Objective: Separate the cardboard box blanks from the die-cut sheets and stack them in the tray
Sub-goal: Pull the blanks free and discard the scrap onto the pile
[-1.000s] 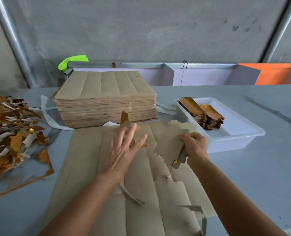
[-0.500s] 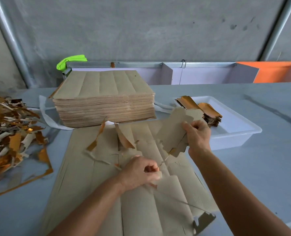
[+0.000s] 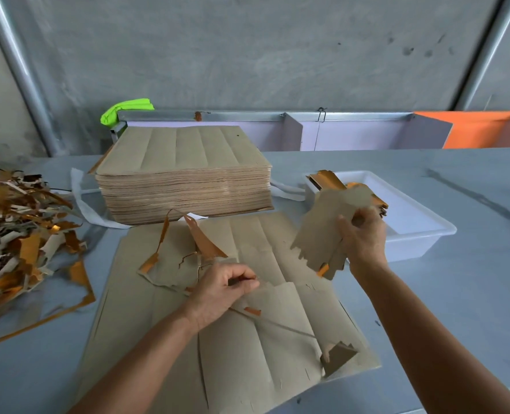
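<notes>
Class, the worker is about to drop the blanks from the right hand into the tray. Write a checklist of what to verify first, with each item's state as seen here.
1. Right hand grips the loose blanks: ok.
2. Blanks clear of the sheet on the table: ok, they are lifted off it.
3. Tray has bare floor for more: ok, its right part is free.
4. Stacks already in the tray are neat: cannot tell, the held blanks hide most of them.
5. Left hand is free to help: not ok, it pinches a piece of the sheet.
6. Scrap strips are off the sheet: not ok.
</notes>
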Motion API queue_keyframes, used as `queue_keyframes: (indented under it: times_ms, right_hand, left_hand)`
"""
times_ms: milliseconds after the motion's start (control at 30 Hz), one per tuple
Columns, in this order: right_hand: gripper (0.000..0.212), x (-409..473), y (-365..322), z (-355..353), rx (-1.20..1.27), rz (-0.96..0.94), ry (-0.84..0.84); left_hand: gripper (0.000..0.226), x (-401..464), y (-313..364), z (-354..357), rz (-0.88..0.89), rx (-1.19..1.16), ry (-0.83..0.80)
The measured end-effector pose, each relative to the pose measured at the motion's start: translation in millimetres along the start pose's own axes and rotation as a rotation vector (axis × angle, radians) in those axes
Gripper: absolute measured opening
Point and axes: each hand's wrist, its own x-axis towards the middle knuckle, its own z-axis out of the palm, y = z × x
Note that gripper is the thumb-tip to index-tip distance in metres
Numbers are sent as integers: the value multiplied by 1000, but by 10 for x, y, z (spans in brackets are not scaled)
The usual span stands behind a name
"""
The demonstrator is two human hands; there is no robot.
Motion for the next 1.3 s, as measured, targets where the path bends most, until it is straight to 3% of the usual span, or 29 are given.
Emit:
queue_keyframes:
  times_ms: [100,200,267,333,400,500,600,667,733,867,1033,1200,1300]
  right_hand:
    - [49,-136,54,26,-164,-158,-263]
    - [38,-338,39,107,-420,-276,-588]
    - [38,-458,8,145,-380,-186,-738]
    - [39,-545,-11,159,-242,-24,-781]
    - [25,-596,-29,144,-121,96,-771]
    - [37,-662,-49,146,-139,97,-803]
    - [33,-712,17,187,-290,20,-660]
    - [30,-704,73,187,-197,123,-509]
    - [32,-694,106,165,-136,213,-397]
    - [25,-667,179,114,-133,222,-270]
    - [25,-637,193,87,-159,196,-212]
    - [23,-593,245,20,-179,190,-98]
    - [22,-560,277,-31,-141,218,-51]
  left_hand:
    - [11,-11,22,-7,19,-74,33]
    - [4,-2,38,-19,19,-132,97]
    - [4,18,58,-33,37,-138,144]
    - [4,29,72,-48,68,-111,188]
    - [5,38,63,-59,89,-59,220]
    - [4,56,7,-68,129,8,267]
    - [18,52,-107,-37,133,115,357]
    - [28,28,-181,-20,112,172,447]
    - [26,-7,-205,-20,145,215,470]
    - [32,-70,-98,-11,208,512,273]
    - [84,-201,158,138,168,733,-127]
    - [102,-360,279,341,232,996,-221]
    - [86,-422,333,495,220,1089,-262]
